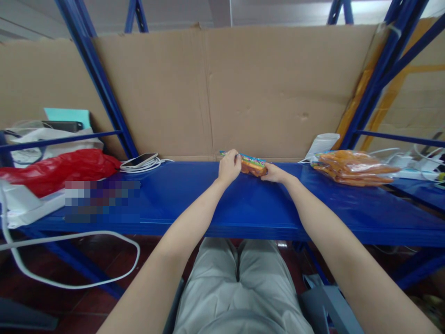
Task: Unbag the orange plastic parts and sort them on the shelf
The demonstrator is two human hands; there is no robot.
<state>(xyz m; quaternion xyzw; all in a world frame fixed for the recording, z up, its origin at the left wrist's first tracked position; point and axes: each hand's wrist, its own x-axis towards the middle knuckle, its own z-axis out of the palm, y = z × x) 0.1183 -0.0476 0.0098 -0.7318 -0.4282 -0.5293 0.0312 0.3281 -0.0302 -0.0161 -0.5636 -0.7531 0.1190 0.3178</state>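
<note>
Toward the back of the blue shelf (257, 208), an orange plastic packet (253, 166) with a colourful blue and green printed strip along its top lies between my hands. My left hand (229, 166) grips its left end, the fingers curled at the printed strip. At the right end, my right hand (274, 173) has its fingers closed around the edge. What is inside the packet cannot be made out. Off to the right sits a stack of similar orange packets (351, 168) in clear, shiny plastic.
Cardboard (271, 88) stands behind the shelf, between blue metal posts (100, 79). A phone (139, 160) with a coiled white cable (148, 166) lies left, near a red plastic bag (66, 169). A white cable loop (137, 260) hangs below the front edge.
</note>
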